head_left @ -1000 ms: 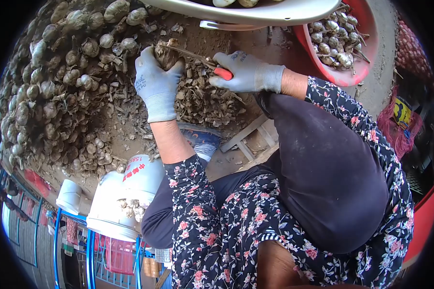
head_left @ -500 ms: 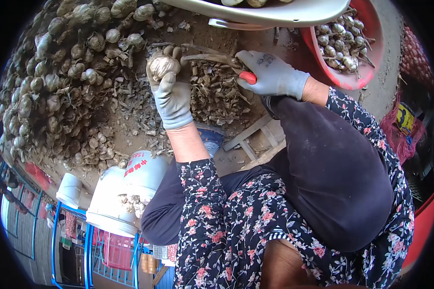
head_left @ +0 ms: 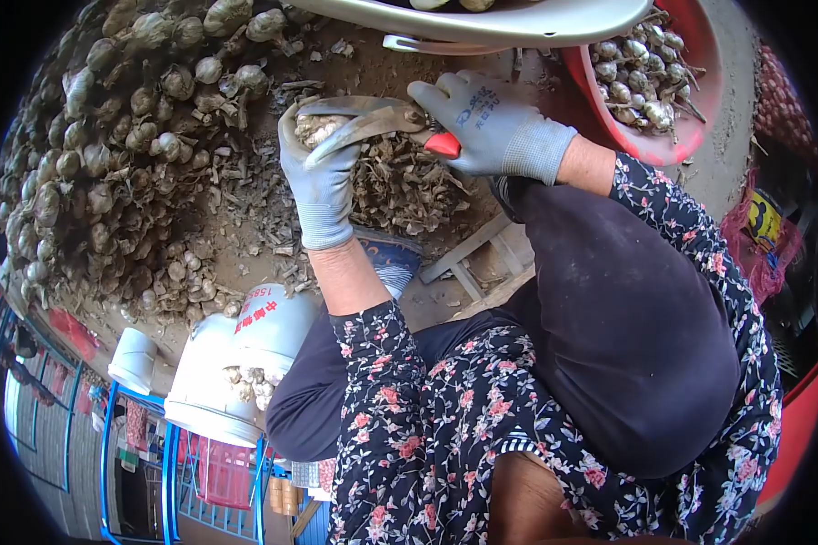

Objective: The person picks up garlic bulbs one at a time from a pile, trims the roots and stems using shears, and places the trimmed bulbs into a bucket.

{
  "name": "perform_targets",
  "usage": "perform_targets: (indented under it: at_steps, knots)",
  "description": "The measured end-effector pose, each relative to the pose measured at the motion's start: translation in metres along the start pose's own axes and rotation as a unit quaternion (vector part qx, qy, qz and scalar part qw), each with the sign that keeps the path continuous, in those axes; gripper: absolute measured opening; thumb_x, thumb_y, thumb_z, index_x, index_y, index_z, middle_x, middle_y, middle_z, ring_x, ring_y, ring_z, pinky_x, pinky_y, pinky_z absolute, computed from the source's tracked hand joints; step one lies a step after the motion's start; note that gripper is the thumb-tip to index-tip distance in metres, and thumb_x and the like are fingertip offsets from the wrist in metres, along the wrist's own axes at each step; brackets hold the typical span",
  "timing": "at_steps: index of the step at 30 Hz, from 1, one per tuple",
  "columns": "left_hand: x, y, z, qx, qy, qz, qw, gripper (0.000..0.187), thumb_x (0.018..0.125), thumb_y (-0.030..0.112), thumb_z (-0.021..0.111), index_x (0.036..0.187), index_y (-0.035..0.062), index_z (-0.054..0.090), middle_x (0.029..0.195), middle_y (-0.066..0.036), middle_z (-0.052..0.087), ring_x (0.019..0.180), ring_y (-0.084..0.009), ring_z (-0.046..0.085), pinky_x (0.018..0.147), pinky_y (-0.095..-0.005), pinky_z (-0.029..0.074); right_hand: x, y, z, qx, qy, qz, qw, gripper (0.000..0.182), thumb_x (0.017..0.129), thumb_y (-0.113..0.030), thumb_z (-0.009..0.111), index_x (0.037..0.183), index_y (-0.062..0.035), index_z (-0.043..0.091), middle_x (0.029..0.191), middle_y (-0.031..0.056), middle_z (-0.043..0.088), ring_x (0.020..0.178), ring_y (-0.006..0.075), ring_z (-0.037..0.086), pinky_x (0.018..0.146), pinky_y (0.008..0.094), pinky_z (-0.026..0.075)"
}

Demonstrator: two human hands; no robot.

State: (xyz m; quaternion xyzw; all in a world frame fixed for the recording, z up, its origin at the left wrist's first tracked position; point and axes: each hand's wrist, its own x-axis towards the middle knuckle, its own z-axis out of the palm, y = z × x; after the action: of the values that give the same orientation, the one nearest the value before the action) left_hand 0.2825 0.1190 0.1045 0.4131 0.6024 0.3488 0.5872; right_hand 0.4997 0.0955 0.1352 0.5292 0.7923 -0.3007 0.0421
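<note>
My left hand (head_left: pixel 324 182), in a grey-white work glove, is closed around a garlic bulb (head_left: pixel 318 130) with its rough underside facing up. In my gloved right hand (head_left: pixel 493 123) is a pair of shears (head_left: pixel 443 145) with a red handle. Their long, dull blades reach across to the left, apart from each other, with the bulb showing between them. The blade tips lie right at the fingers of my left hand. Beneath the shears is a pile of dry stalk and skin scraps (head_left: pixel 409 186).
A large heap of garlic (head_left: pixel 100 173) covers the ground at left. At upper right, a red basin (head_left: pixel 695 136) holds more bulbs, beside a pale tub (head_left: pixel 518 32). White buckets (head_left: pixel 273 318) stand at lower left. A small wooden frame (head_left: pixel 473 259) lies by my knee.
The shears moved left so their blades now straddle the bulb, where before they were beside it. My left hand turned the bulb and its fingers closed more tightly around it.
</note>
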Motion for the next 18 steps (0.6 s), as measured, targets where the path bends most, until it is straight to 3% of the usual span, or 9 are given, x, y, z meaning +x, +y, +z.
perform_targets:
  at_steps: [5,6,10,14,18]
  knots:
    - [-0.004,0.010,-0.004,0.149,0.000,0.057,0.987,0.066,0.060,0.004,0.072,0.121,-0.0008,0.046,0.108,-0.011,0.055,0.098,-0.0204,0.057,0.089,-0.0304,0.045,-0.002,0.000,0.000,-0.019,0.002,0.010,1.000,0.053,0.081,-0.034,0.063,0.118,-0.0011,0.045,0.097,0.0183,0.058,0.094,0.0306,0.061,0.080,0.0440,0.049]
    - [-0.005,0.013,-0.003,0.190,0.004,0.083,0.978,0.066,0.060,0.004,0.072,0.121,-0.0010,0.046,0.108,-0.012,0.055,0.098,-0.0210,0.057,0.089,-0.0304,0.045,0.000,-0.002,-0.004,-0.020,-0.034,0.013,0.999,0.052,0.080,-0.033,0.063,0.117,-0.0006,0.045,0.098,0.0188,0.059,0.094,0.0307,0.061,0.080,0.0438,0.049]
    - [-0.002,0.012,-0.010,0.196,-0.024,0.077,0.977,0.064,0.063,0.006,0.071,0.122,-0.0011,0.046,0.112,-0.013,0.055,0.099,-0.0202,0.057,0.089,-0.0298,0.045,0.008,-0.003,-0.004,-0.013,-0.147,0.020,0.989,0.052,0.078,-0.028,0.065,0.116,0.0012,0.045,0.099,0.0195,0.062,0.091,0.0313,0.064,0.077,0.0431,0.050]
    - [-0.005,0.014,-0.010,0.188,-0.034,0.024,0.981,0.062,0.066,0.007,0.071,0.123,-0.0014,0.047,0.110,-0.013,0.057,0.097,-0.0184,0.057,0.087,-0.0291,0.046,0.005,0.001,0.005,0.016,-0.157,0.025,0.987,0.050,0.076,-0.025,0.065,0.113,0.0026,0.046,0.093,0.0193,0.064,0.085,0.0328,0.065,0.073,0.0429,0.051]
    - [-0.001,-0.003,-0.013,0.134,-0.061,0.001,0.989,0.053,0.072,-0.001,0.067,0.122,-0.0029,0.049,0.102,-0.008,0.060,0.088,-0.0130,0.058,0.081,-0.0260,0.048,-0.001,0.006,0.023,0.076,-0.142,0.033,0.986,0.044,0.075,-0.023,0.065,0.105,0.0025,0.046,0.086,0.0204,0.064,0.081,0.0352,0.065,0.071,0.0430,0.051]
